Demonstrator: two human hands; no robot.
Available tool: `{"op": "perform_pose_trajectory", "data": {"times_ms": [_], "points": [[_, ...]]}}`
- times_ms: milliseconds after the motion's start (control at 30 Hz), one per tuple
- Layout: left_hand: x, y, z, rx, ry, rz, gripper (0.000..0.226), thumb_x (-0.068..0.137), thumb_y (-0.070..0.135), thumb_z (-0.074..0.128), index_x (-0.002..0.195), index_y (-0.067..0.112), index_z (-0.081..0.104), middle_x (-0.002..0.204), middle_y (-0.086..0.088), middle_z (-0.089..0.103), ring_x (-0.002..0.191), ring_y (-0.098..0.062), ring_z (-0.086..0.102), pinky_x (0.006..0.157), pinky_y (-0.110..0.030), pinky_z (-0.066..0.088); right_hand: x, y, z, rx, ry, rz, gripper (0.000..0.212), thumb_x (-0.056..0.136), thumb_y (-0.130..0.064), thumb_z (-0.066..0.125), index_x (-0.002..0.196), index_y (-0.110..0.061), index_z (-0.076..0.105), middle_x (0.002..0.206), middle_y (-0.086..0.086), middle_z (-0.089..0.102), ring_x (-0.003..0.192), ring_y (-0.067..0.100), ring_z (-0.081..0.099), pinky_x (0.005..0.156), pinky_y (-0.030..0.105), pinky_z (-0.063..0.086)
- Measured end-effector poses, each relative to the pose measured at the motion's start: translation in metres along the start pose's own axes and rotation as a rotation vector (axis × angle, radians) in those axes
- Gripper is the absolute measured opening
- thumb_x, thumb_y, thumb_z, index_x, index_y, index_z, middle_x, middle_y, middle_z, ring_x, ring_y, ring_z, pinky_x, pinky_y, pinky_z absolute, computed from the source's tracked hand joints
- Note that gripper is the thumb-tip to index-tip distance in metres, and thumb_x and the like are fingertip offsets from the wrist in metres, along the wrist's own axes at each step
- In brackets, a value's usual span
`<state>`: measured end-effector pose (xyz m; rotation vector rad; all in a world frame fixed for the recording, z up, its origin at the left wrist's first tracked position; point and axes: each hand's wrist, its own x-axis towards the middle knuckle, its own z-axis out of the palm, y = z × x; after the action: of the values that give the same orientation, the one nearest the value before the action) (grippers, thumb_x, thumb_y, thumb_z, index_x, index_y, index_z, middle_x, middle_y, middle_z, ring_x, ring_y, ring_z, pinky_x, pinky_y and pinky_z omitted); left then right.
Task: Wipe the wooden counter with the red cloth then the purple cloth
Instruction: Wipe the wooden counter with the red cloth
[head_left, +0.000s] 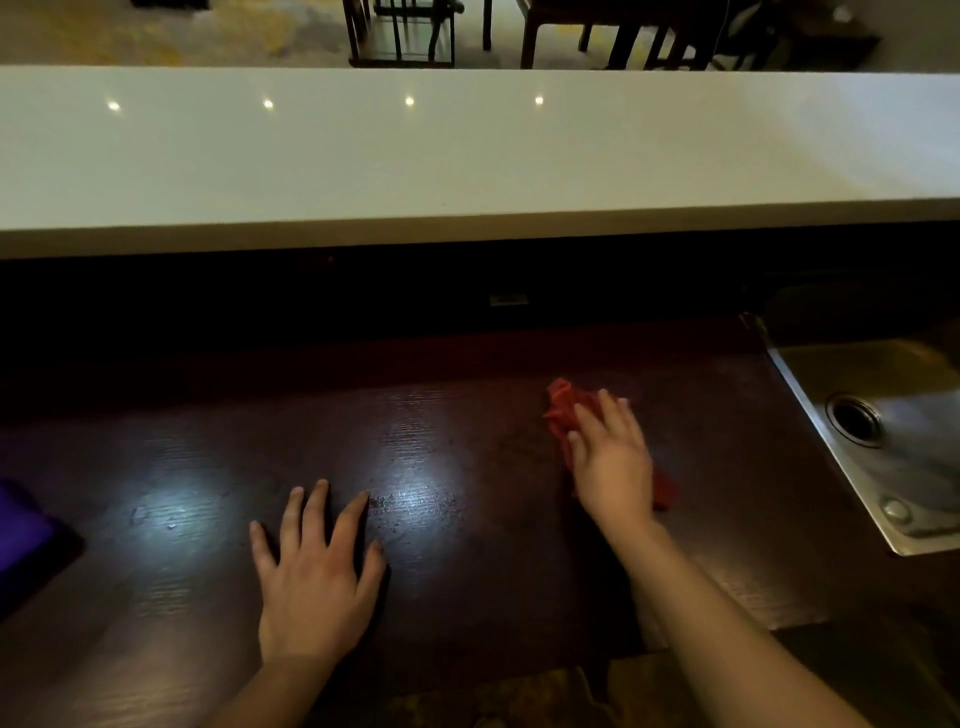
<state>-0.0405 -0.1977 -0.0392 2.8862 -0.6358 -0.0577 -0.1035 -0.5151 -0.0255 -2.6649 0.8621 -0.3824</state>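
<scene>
The dark wooden counter spans the lower half of the head view, with small crumbs and specks near its middle. My right hand presses flat on the crumpled red cloth, which shows beyond my fingers and again behind my wrist. My left hand lies flat on the wood with fingers spread and holds nothing. The purple cloth sits at the far left edge, partly cut off by the frame.
A steel sink with a round drain is set into the counter at the right. A raised white ledge runs across behind the counter. Dark chairs stand on the floor beyond it.
</scene>
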Motion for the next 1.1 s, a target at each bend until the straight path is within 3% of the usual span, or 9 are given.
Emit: {"op": "perform_pose_trajectory", "data": {"times_ms": [167,233,333,400,600,733,867,967,1100], "points": [[0.0,-0.001,0.0,0.0,0.014,0.01,0.058,0.086,0.051,0.035,0.135,0.025,0.055,0.149,-0.016,0.045,0.145,-0.035,0.028,0.113,-0.07,0.015,-0.04,-0.007,0.008,-0.025,-0.224,-0.6,0.041,0.091,-0.029,0.055,0.131,-0.021,0.055,0.151,0.01,0.039,0.141,0.03,0.031,0.115,0.042,0.03],[0.0,0.0,-0.001,-0.003,0.014,0.009,0.059,0.086,0.05,0.035,0.134,0.025,0.056,0.148,-0.017,0.045,0.145,-0.036,0.028,0.112,-0.07,0.015,-0.024,0.016,0.002,-0.037,-0.195,-0.535,0.04,0.091,-0.025,0.058,0.13,-0.018,0.057,0.149,0.012,0.041,0.139,0.033,0.035,0.113,0.046,0.033],[-0.001,0.001,-0.001,0.002,0.004,0.008,0.059,0.085,0.05,0.036,0.134,0.024,0.056,0.149,-0.017,0.044,0.145,-0.036,0.028,0.113,-0.07,0.015,0.017,0.029,-0.004,-0.014,-0.078,-0.1,0.04,0.091,-0.021,0.061,0.131,-0.014,0.058,0.149,0.013,0.041,0.14,0.034,0.032,0.115,0.042,0.03],[-0.001,0.002,-0.002,0.008,-0.003,0.001,0.059,0.085,0.05,0.036,0.135,0.025,0.055,0.15,-0.017,0.043,0.145,-0.036,0.028,0.113,-0.07,0.015,0.035,0.01,0.003,-0.011,-0.044,0.019,0.041,0.093,-0.025,0.056,0.133,-0.016,0.055,0.152,0.012,0.037,0.143,0.033,0.026,0.116,0.037,0.023],[-0.001,0.003,-0.004,0.013,-0.024,-0.005,0.059,0.085,0.05,0.037,0.137,0.027,0.052,0.151,-0.016,0.041,0.146,-0.035,0.026,0.113,-0.069,0.015,-0.017,-0.067,0.029,0.079,-0.189,-0.396,0.043,0.086,-0.025,0.065,0.128,-0.017,0.059,0.149,0.013,0.042,0.139,0.036,0.033,0.115,0.043,0.029],[0.0,0.0,-0.001,0.011,-0.024,-0.003,0.058,0.086,0.05,0.038,0.138,0.028,0.05,0.152,-0.015,0.04,0.146,-0.034,0.025,0.114,-0.068,0.013,-0.062,-0.039,0.021,0.025,-0.256,-0.653,0.042,0.091,-0.033,0.054,0.132,-0.026,0.052,0.153,0.006,0.037,0.143,0.028,0.029,0.116,0.042,0.026],[0.001,-0.001,0.003,0.017,-0.022,0.002,0.057,0.086,0.051,0.037,0.138,0.029,0.048,0.152,-0.014,0.04,0.147,-0.033,0.024,0.114,-0.068,0.014,-0.023,0.015,0.006,0.016,-0.103,-0.321,0.04,0.088,-0.018,0.064,0.128,-0.015,0.06,0.147,0.013,0.045,0.137,0.036,0.037,0.11,0.05,0.035],[0.001,-0.002,0.004,0.025,-0.02,-0.001,0.057,0.087,0.052,0.036,0.138,0.03,0.047,0.153,-0.014,0.04,0.147,-0.033,0.023,0.114,-0.068,0.013,0.026,0.012,0.005,-0.016,-0.02,0.001,0.041,0.092,-0.023,0.057,0.132,-0.016,0.056,0.15,0.014,0.04,0.141,0.035,0.03,0.115,0.043,0.027],[0.0,0.0,0.0,0.006,-0.017,-0.016,0.057,0.087,0.051,0.035,0.138,0.03,0.049,0.153,-0.013,0.039,0.148,-0.032,0.022,0.115,-0.067,0.013,0.053,-0.048,0.025,-0.033,-0.07,-0.052,0.043,0.092,-0.029,0.053,0.134,-0.019,0.052,0.152,0.015,0.035,0.142,0.035,0.025,0.117,0.042,0.022]]}}
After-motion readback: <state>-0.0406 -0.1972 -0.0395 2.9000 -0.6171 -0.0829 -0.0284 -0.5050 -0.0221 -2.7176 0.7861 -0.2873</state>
